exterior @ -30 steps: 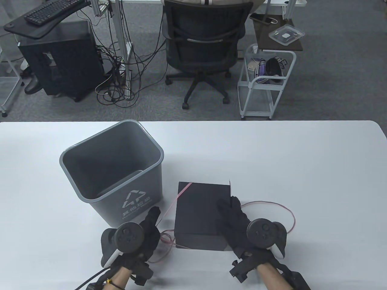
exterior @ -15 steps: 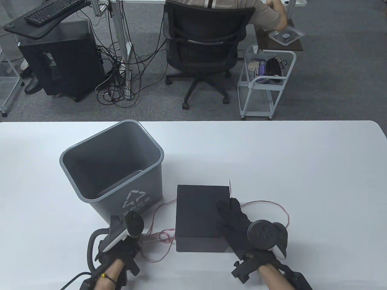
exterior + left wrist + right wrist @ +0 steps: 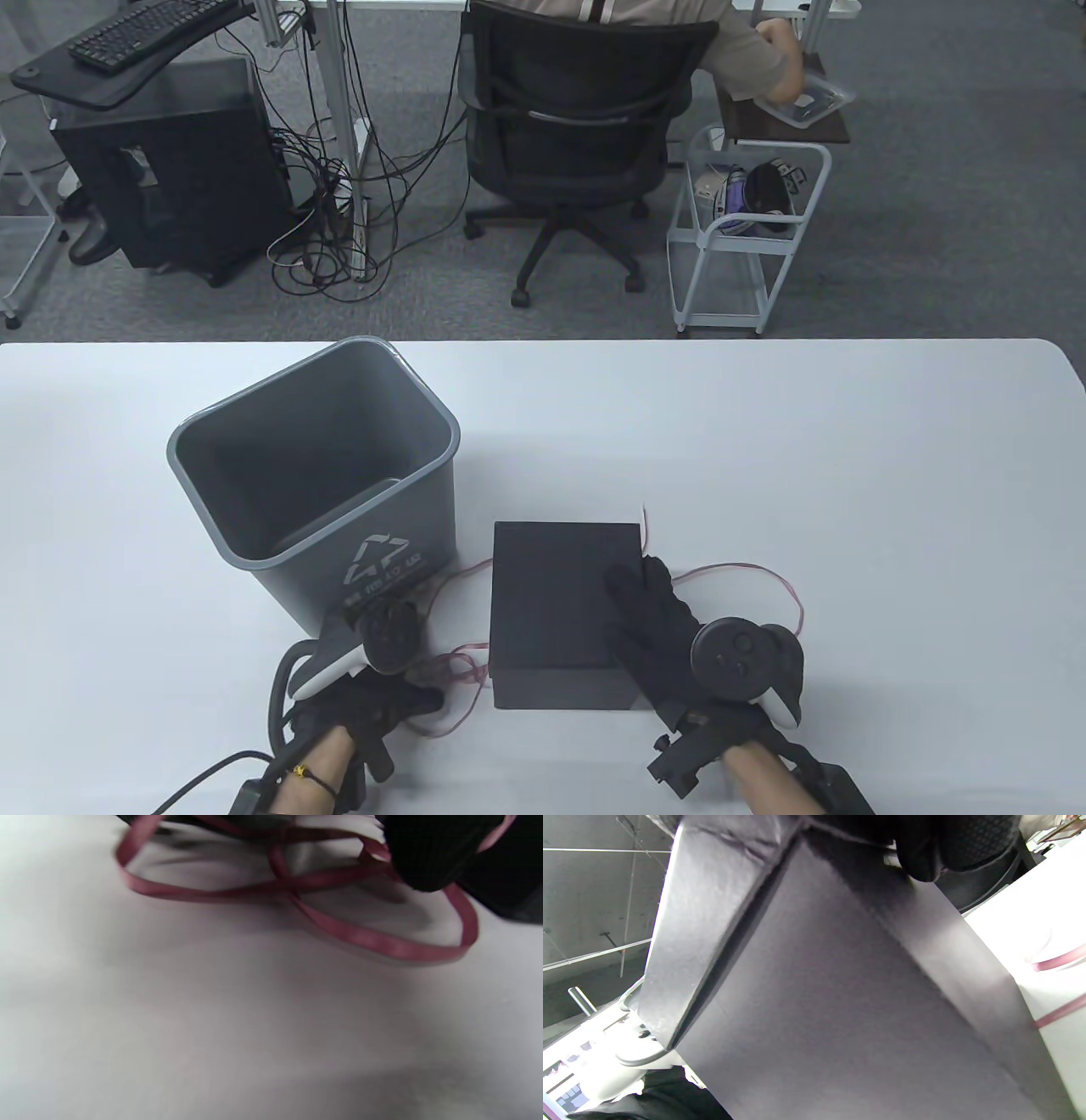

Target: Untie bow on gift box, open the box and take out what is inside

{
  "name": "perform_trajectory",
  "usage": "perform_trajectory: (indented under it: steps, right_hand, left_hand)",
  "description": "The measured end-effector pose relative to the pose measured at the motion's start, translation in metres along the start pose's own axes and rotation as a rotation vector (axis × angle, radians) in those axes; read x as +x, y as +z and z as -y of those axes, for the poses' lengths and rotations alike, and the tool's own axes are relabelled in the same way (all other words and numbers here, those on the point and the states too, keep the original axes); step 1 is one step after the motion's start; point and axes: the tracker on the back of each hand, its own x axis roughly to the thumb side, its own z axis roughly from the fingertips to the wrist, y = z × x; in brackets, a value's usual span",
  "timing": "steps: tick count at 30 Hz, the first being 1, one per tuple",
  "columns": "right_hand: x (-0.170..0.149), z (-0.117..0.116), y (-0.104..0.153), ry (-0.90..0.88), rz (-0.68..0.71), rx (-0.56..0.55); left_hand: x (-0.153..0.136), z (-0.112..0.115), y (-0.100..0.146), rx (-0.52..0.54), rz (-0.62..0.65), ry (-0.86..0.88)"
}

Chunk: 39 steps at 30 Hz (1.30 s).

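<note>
A big grey bin (image 3: 314, 475) stands on the white table (image 3: 848, 509), just left of and behind the black box (image 3: 560, 611). Past the table there is a black office chair (image 3: 577, 127) with a person (image 3: 747, 42) sitting in it, a white wire cart (image 3: 747, 229), a black computer tower (image 3: 170, 170) and a keyboard (image 3: 144, 30). The box sits near the front edge of the table, close to the middle, with its lid shut. Its long side runs from the front of the table toward the back. A thin red ribbon (image 3: 747, 577) lies loose on the table around the box, with loops on both sides and none across the lid. The right hand (image 3: 657, 615) rests on the right part of the lid, fingers fairly straight, thumb on the side. The left hand (image 3: 373, 705) is low beside the box, with its fingers on the ribbon loops (image 3: 297, 899); I cannot tell if it pinches the ribbon.
</note>
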Motion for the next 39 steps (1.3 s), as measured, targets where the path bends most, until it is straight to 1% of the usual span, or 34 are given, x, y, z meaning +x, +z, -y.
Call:
perform_trajectory:
  steps: [2, 4, 6, 9, 12, 14, 16, 20, 23, 26, 29, 31, 34, 39]
  right_hand:
    - [0.000, 0.000, 0.000, -0.003, 0.000, 0.000]
    - [0.000, -0.001, 0.000, -0.005, 0.000, 0.001]
    - [0.001, -0.001, 0.000, -0.003, 0.001, 0.002]
    - [0.000, -0.001, 0.000, -0.004, 0.002, 0.002]
    - [0.000, -0.001, 0.000, -0.003, 0.002, 0.002]
    - [0.000, -0.001, 0.000, -0.004, 0.002, 0.003]
    - [0.000, -0.001, 0.000, -0.001, 0.003, 0.002]
    - [0.000, -0.001, 0.000, -0.005, 0.001, -0.001]
    - [0.000, -0.001, 0.000, -0.001, 0.002, -0.001]
    - [0.000, -0.001, 0.001, -0.001, 0.002, -0.002]
    - [0.000, -0.001, 0.001, 0.000, 0.003, -0.002]
    - [0.000, -0.001, 0.001, 0.000, 0.003, -0.002]
    - [0.000, -0.001, 0.001, -0.001, 0.003, -0.001]
    - [0.000, -0.002, 0.001, 0.002, 0.004, -0.002]
  left_hand:
    - [0.009, 0.003, -0.003, 0.038, 0.025, -0.036]
    - [0.018, 0.006, -0.005, 0.074, 0.082, -0.045]
    - [0.027, 0.009, -0.006, 0.105, 0.100, -0.075]
    - [0.039, 0.009, -0.006, 0.239, 0.117, -0.131]
    - [0.045, 0.004, -0.002, 0.340, 0.158, -0.104]
    - [0.048, 0.003, 0.001, 0.343, 0.149, -0.142]
    - [0.050, 0.004, 0.002, 0.369, 0.155, -0.190]
    - [0.050, 0.003, 0.003, 0.333, 0.139, -0.197]
    - [0.046, 0.001, 0.006, 0.314, 0.089, -0.294]
    - [0.039, -0.003, 0.009, 0.281, 0.042, -0.257]
    - [0.034, -0.012, 0.016, 0.306, 0.005, -0.263]
    - [0.030, -0.017, 0.022, 0.344, -0.008, -0.213]
    - [0.022, -0.025, 0.029, 0.370, -0.017, -0.134]
    - [-0.003, -0.036, 0.042, 0.434, 0.043, 0.276]
